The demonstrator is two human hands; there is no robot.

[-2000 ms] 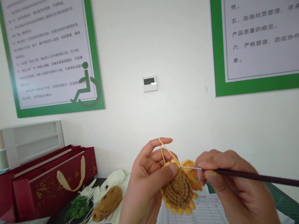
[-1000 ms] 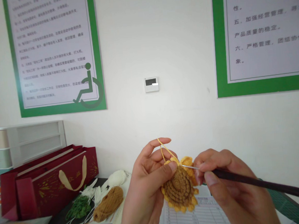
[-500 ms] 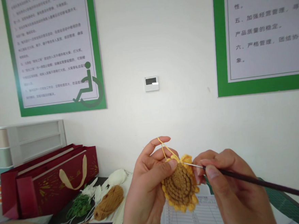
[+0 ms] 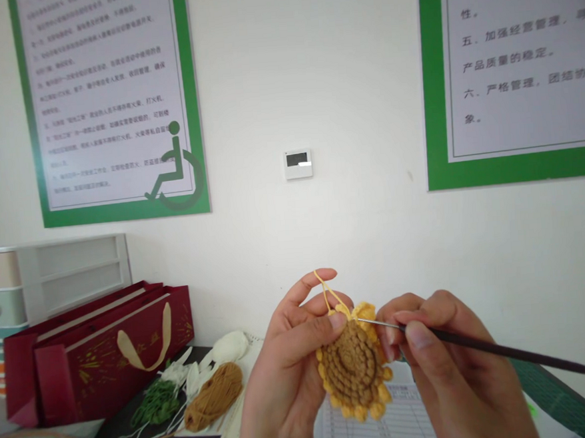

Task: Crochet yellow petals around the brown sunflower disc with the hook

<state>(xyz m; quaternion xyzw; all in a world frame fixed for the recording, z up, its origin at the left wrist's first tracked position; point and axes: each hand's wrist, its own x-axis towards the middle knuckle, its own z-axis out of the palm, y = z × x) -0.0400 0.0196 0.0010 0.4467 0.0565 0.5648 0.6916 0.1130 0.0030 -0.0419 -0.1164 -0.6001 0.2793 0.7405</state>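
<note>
My left hand [image 4: 288, 373] pinches a round crocheted sunflower [image 4: 354, 369] between thumb and fingers, its brown spiral centre ringed by yellow bobbles. Yellow yarn [image 4: 329, 293] runs from the top edge of the piece and loops over my raised left forefinger. My right hand [image 4: 447, 361] holds a dark-handled crochet hook [image 4: 502, 349] like a pencil. The hook's thin steel tip [image 4: 374, 323] reaches the sunflower's upper right edge, beside my left thumb. Part of the piece's right side is hidden behind my right fingers.
On the dark table at left lie a brown yarn ball [image 4: 214, 396], white yarn [image 4: 230, 347] and green yarn [image 4: 156, 402]. A red gift bag [image 4: 101, 352] and a plastic drawer unit [image 4: 51, 279] stand behind. A printed form [image 4: 372, 427] and green cutting mat [image 4: 560, 404] lie below.
The hook has swung to a flatter angle, its tip staying at the sunflower's upper edge. The sunflower has turned slightly in my left hand, and the view has shifted a little.
</note>
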